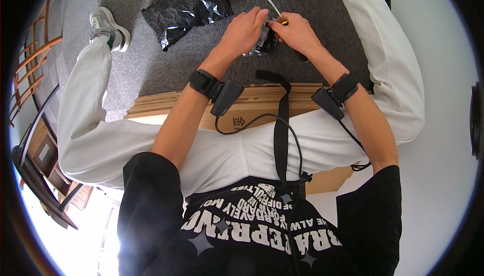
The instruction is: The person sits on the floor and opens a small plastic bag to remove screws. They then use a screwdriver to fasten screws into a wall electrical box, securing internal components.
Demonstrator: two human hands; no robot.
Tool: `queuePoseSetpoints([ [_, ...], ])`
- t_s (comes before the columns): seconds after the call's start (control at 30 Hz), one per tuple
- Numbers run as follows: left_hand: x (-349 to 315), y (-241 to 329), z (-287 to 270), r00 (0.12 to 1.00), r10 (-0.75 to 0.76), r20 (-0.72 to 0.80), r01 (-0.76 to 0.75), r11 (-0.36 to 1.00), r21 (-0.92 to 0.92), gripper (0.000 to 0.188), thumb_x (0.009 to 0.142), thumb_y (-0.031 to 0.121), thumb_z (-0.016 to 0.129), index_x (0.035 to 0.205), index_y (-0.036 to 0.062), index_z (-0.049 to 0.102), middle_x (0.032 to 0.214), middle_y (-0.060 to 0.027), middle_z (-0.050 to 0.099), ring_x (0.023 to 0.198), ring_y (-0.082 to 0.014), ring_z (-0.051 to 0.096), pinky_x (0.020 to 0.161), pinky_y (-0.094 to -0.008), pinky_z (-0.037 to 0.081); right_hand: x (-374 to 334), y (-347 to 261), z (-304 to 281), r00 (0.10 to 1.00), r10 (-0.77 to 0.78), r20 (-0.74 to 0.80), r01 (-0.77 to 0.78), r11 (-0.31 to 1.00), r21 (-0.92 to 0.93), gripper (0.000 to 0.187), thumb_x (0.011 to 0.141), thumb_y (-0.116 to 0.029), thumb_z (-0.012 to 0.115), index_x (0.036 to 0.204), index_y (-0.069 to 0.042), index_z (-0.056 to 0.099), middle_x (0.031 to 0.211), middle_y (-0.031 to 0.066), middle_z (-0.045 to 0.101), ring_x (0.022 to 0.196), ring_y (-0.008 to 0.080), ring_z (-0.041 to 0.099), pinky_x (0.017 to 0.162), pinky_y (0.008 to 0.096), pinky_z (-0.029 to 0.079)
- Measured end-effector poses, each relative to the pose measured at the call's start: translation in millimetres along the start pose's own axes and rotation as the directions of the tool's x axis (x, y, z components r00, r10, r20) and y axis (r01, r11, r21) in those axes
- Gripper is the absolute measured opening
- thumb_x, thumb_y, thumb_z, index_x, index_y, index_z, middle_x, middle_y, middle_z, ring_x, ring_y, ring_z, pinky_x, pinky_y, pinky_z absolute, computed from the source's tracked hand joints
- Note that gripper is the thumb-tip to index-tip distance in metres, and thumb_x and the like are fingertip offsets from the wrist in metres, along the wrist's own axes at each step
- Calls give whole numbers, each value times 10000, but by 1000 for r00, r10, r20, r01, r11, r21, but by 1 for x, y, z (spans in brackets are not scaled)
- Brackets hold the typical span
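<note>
My right hand [298, 33] is closed around a screwdriver [273, 6] with a black and yellow handle. Its bare metal shaft points up and to the left, past the fingertips. Close beside it, my left hand [243, 31] has its fingers curled at a small dark object in clear, shiny plastic [262, 45]. That object sits between and below both hands, partly covered by the fingers, and its exact kind cannot be made out. The screwdriver's tip touches nothing.
A crumpled black plastic bag [189, 6] lies on the grey carpet [143, 69] beyond my left hand. Flattened cardboard [307, 92] is stacked under my legs. A black strap [282, 125] and cables hang in front of me. Wooden furniture [38, 51] stands left; a white wall [438, 84] is right.
</note>
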State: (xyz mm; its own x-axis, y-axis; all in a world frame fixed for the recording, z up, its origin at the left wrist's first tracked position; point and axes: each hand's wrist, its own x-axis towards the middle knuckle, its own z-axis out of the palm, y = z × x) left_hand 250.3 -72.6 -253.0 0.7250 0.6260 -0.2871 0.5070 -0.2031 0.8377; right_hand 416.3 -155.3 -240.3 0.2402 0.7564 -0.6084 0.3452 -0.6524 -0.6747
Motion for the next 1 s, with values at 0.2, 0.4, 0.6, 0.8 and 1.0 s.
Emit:
queuePoseSetpoints([
  [0.2, -1, 3, 4, 999, 21, -33, -20, 998, 52, 391, 1111, 355, 393, 1066, -8, 532, 930, -245, 621, 925, -488, 582, 788, -521, 459, 0, -5, -4, 996, 88, 23, -89, 996, 25, 302, 883, -286, 719, 880, 16, 708, 738, 119, 737, 687, 221, 725, 696, 370, 569],
  [0.4, -2, 11, 9, 999, 47, 6, -48, 987, 155, 395, 1109, 374, 404, 1059, 3, 534, 908, -237, 613, 906, -482, 593, 773, -536, 458, -4, -2, -10, 989, 145, 23, -146, 988, 53, 266, 848, -257, 723, 856, 9, 725, 736, 108, 749, 659, 200, 732, 685, 352, 581],
  [0.6, -3, 23, 8, 997, 16, 74, -28, 987, 156, 343, 1090, 357, 444, 1084, 39, 573, 987, -220, 652, 931, -467, 614, 815, -563, 497, -11, 2, -19, 994, 98, 39, -93, 991, -99, 238, 909, -211, 678, 974, 14, 720, 778, 99, 732, 639, 153, 673, 590, 297, 517],
  [0.8, 2, 12, -4, 987, -143, 72, 139, 989, 55, 480, 1090, 469, 424, 1192, 32, 591, 1123, -233, 667, 1055, -478, 618, 880, -513, 493, -20, -9, -47, 979, 137, 148, -95, 960, -263, 426, 892, -93, 613, 1302, 24, 606, 1070, 147, 683, 1007, 209, 642, 883, 326, 499],
  [1.0, 5, -11, -16, 955, -282, 89, 290, 952, -96, 713, 1089, 552, 389, 1489, -31, 485, 1526, -215, 521, 1433, -374, 468, 1180, -397, 361, -48, -21, -76, 945, 170, 278, -128, 978, -163, 458, 925, -121, 636, 1353, 35, 584, 1021, 114, 694, 970, 191, 647, 891, 315, 491],
])
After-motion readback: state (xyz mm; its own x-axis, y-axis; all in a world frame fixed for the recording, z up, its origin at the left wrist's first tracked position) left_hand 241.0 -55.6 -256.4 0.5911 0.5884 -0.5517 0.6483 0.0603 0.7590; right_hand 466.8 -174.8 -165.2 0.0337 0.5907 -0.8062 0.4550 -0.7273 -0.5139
